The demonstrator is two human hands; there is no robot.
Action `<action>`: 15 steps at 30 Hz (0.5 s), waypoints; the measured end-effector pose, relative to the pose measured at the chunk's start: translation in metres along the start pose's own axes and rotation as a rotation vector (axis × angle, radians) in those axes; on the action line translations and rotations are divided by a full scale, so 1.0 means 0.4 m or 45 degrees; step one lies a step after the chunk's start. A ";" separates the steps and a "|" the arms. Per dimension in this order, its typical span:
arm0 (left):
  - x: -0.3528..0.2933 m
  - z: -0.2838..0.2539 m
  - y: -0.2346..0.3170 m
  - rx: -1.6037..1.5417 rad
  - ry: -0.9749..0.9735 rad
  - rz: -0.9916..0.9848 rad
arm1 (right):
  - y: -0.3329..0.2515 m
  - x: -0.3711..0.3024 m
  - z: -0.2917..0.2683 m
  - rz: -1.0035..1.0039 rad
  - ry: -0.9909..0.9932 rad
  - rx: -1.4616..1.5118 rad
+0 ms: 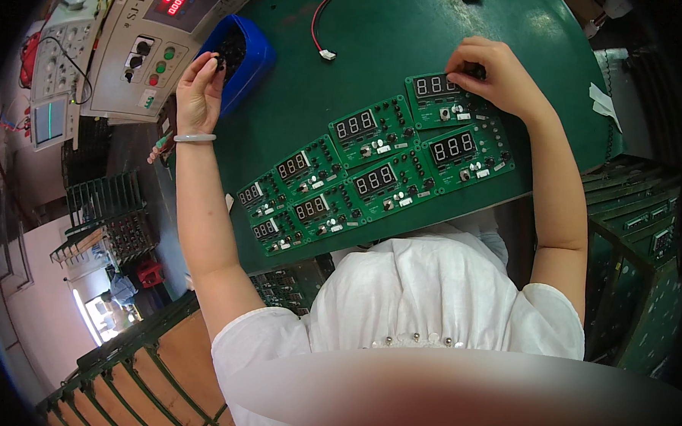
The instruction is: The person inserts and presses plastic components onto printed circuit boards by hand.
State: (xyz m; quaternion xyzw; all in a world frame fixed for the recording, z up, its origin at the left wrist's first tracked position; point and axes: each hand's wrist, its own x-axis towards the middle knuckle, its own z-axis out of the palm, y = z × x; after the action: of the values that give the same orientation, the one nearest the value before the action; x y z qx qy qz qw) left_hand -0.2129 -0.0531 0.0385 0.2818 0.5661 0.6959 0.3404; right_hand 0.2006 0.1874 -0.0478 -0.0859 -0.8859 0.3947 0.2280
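My left hand (199,94) is raised at the edge of a blue bin (258,53) of small dark parts. Its thumb and fingertips pinch a small black part (220,61). Over the far right circuit board (430,114), my right hand (496,73) has its fingers curled down beside the three-digit display (432,85). Something dark shows under those fingers, too covered to name. Several more green circuit boards with like displays lie in two slanting rows, among them a large near-right board (486,167) and a small one at the left end (259,200).
A green table (363,46) carries the boards. A red and black cable (315,29) with a white plug lies at the back. At the left stand a panel with red digits (142,67) and an oscilloscope (52,120). Racks of boards (637,218) stand at the right.
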 end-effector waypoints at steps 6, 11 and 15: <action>-0.035 0.140 -0.040 -0.214 -0.254 -0.107 | 0.015 -0.007 -0.005 0.135 0.158 0.039; -0.080 0.251 -0.099 -0.237 -0.368 -0.234 | -0.005 -0.004 -0.018 0.121 0.118 0.095; -0.111 0.336 -0.151 -0.208 -0.380 -0.389 | -0.001 -0.004 -0.030 0.098 0.086 0.028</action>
State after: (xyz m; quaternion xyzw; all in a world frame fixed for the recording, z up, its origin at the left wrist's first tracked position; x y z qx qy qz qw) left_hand -0.0719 -0.0005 0.0058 0.2640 0.4873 0.6303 0.5437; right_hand 0.2076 0.1943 -0.0410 -0.1306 -0.8693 0.4099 0.2435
